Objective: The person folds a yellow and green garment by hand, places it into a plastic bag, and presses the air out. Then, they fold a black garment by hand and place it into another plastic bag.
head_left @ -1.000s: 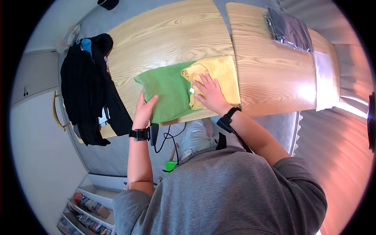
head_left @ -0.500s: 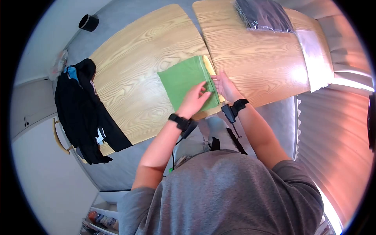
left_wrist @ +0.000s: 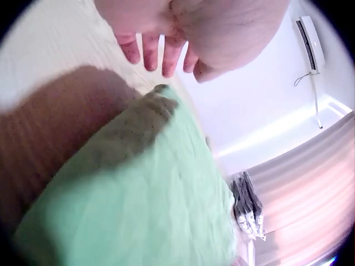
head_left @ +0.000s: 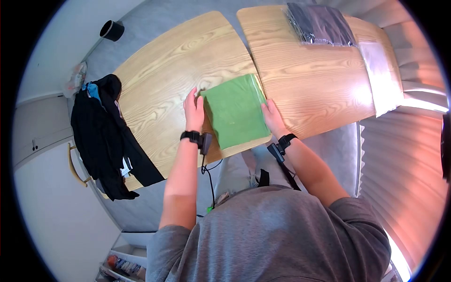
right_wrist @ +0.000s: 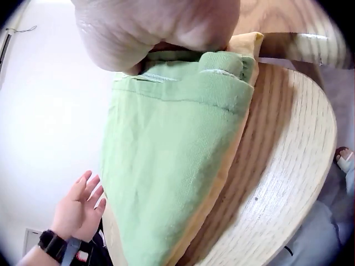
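Observation:
A folded green and yellow garment [head_left: 235,113] lies at the right end of the near table, its green face up. A yellow layer [right_wrist: 213,194] shows beneath along its edge in the right wrist view. My right hand [head_left: 275,118] grips the hemmed right edge, where the green cloth bunches into folds under the palm; most of its fingers are hidden. Beside the opposite edge, my left hand [head_left: 193,112] is held with fingers extended. The left wrist view has that hand [left_wrist: 188,33] over the garment's corner, its shadow falling across the green cloth [left_wrist: 161,205].
Black clothes [head_left: 101,136] hang over the left end of the wooden table [head_left: 174,61]. A second table [head_left: 300,75] adjoins on the right, bearing plastic-wrapped dark packages [head_left: 322,26] and a clear sheet [head_left: 378,75]. A black bin [head_left: 112,30] stands on the floor beyond.
The green part has been folded rightward over the yellow part. My left hand has since moved back left, off the cloth to its left edge; my right hand has come to the right edge.

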Available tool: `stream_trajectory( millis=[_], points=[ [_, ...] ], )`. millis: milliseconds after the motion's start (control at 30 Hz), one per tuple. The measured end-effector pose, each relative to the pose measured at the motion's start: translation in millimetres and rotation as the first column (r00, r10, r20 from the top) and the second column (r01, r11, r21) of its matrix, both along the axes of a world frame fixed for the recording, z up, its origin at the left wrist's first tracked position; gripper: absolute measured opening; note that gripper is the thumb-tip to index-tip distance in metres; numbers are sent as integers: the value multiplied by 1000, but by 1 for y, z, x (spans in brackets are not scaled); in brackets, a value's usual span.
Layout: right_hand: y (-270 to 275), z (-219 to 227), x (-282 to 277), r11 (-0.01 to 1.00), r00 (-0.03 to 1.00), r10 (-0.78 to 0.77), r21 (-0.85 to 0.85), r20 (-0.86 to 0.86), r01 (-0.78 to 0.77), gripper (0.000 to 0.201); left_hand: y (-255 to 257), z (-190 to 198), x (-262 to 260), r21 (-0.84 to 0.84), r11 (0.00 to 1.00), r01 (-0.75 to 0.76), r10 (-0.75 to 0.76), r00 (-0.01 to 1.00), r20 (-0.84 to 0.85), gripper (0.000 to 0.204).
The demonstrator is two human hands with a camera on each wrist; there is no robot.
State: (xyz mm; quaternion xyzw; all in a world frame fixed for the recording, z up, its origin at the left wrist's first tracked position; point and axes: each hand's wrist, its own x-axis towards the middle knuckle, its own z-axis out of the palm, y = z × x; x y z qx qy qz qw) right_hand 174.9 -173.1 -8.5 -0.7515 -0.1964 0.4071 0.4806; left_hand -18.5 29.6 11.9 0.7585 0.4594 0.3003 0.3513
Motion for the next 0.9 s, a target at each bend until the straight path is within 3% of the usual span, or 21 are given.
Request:
stream_trajectory(
  millis=[67,100,167,233,267,300,367,433,467,500,533,600,633,700,733,800,900],
  points=[
    [-1,-22,-1,999,999,-28,22,44,27,25,22,-9,5,-179,968,177,-187,981,-44,23],
    [0,-26,0,997,995,-59,46,80,56,25,27,-13,6,-179,968,179,-188,982,-36,23],
    [-1,-31,3,997,993,-77,25,89,75,25,34,-20,10,-348,924,162,-241,950,-199,22],
    [-3,-32,1,995,991,-98,0,89,99,25,32,-10,15,-444,882,160,-278,936,-216,23],
    [-3,-33,-1,993,987,-112,-32,120,116,24,22,-6,18,-179,976,122,-164,956,-244,25],
    [-1,-33,-1,989,981,-124,-62,152,135,23,12,-1,21,101,992,71,-45,970,-237,26],
    [-2,-28,2,982,983,-121,-127,135,138,23,-6,19,24,260,915,309,-224,924,-311,35],
    [2,-9,-3,971,986,-119,-194,114,139,22,-22,35,21,130,772,622,-533,745,-401,48],
    [6,6,-6,961,909,-60,-224,411,165,24,-29,34,21,132,771,623,-534,745,-399,48],
    [12,22,-10,949,745,17,-245,667,198,26,-37,28,19,115,737,666,-549,689,-474,53],
    [20,29,-10,948,744,17,-247,668,199,26,-40,21,19,93,701,707,-558,625,-546,59],
    [36,40,-10,979,506,192,-130,841,-154,40,-42,9,20,85,705,705,-552,619,-558,62],
    [42,44,-14,979,501,196,-138,843,-151,40,-42,7,22,80,709,701,-543,615,-572,66],
    [56,47,-22,853,267,520,-479,812,-204,53,-43,7,25,69,709,701,-542,605,-583,68],
    [57,40,-22,853,264,521,-482,812,-201,53,-42,9,25,58,710,701,-536,592,-602,70],
    [60,24,-19,838,395,541,-515,742,-181,59,-40,10,27,34,719,694,-541,589,-600,73],
    [60,22,-13,797,415,600,-558,684,-231,60,-45,12,26,-14,709,705,-564,556,-611,77]
  ],
)
